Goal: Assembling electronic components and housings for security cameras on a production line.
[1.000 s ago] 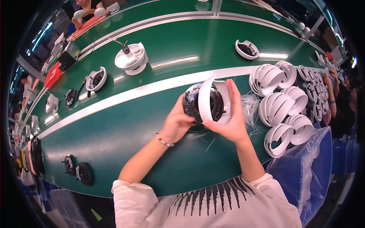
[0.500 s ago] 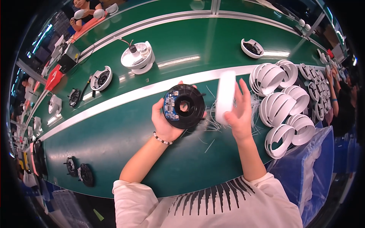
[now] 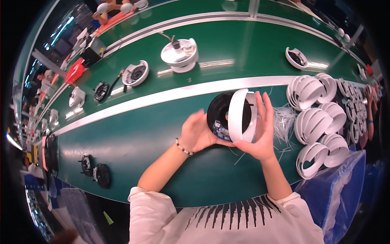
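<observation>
In front of me, my left hand (image 3: 197,133) supports a black round plastic base (image 3: 217,107) from its left side and below. A small blue circuit board (image 3: 219,129) shows on the lower part of its face. My right hand (image 3: 263,140) grips a white plastic ring housing (image 3: 236,118), thumb at its lower edge and fingers up along the far side. The ring overlaps the right part of the base; whether the two are seated together I cannot tell. Some left fingertips are hidden behind the base.
White ring housings (image 3: 313,124) stand in stacks at the right, beside thin white strips (image 3: 284,122). Two black bases (image 3: 102,175) lie at the near left. Across the pale rail (image 3: 162,96) are a domed white unit (image 3: 178,55) and white shells with black insides (image 3: 136,74).
My right hand has brought the white ring leftward against the black base, which has turned and is now partly covered. The view has shifted, so the bench appears farther right.
</observation>
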Tool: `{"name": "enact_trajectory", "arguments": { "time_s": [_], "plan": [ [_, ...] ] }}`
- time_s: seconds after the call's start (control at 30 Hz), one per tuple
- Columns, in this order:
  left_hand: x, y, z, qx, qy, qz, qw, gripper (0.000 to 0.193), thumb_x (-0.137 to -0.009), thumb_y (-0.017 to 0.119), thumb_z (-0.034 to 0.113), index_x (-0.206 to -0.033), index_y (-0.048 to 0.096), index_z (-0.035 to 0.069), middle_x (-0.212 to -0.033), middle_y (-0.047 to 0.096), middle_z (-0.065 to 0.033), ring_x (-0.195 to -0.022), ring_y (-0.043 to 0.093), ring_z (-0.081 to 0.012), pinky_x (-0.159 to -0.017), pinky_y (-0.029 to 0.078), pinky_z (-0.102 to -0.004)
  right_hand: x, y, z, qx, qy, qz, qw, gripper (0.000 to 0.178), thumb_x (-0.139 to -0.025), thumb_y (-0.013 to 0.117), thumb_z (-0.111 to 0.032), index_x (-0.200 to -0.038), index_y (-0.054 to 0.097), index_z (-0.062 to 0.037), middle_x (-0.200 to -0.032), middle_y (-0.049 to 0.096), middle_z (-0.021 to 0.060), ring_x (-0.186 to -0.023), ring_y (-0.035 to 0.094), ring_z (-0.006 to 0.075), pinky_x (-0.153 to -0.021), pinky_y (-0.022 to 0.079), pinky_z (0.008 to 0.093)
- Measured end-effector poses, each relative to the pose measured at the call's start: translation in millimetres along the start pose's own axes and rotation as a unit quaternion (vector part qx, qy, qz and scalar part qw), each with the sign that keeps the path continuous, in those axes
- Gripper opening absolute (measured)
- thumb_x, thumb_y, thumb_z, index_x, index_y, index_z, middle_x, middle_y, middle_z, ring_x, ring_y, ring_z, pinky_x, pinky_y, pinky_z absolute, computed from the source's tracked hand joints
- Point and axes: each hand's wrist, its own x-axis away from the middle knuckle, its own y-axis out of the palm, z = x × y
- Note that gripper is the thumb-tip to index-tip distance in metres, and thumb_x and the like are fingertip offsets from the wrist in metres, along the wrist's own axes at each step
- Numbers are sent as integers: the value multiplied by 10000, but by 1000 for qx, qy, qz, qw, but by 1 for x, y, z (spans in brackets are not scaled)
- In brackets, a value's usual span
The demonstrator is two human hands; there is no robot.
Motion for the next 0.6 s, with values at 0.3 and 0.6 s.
{"name": "enact_trajectory", "arguments": {
  "time_s": [0.3,0.6],
  "plan": [
    [-13,-14,-25,-144,208,173,952,378,-864,424,169,-1210,330,48,-1192,406,-75,-1085,403,-181,-906,335,-350,-3,5,1,-172,79,118,975,937,-596,698,-74,-1284,64,-18,-1310,154,190,-1119,372,287,-883,378,375],
    [-2,-11,-6,27,23,32,999,769,-730,417,579,-1283,223,81,-1297,267,-148,-1185,274,-345,-935,278,-522,-2,8,-2,152,-26,-55,986,1125,-455,810,-238,-1285,102,36,-1319,173,198,-1214,235,278,-987,210,366]
  ]
}}
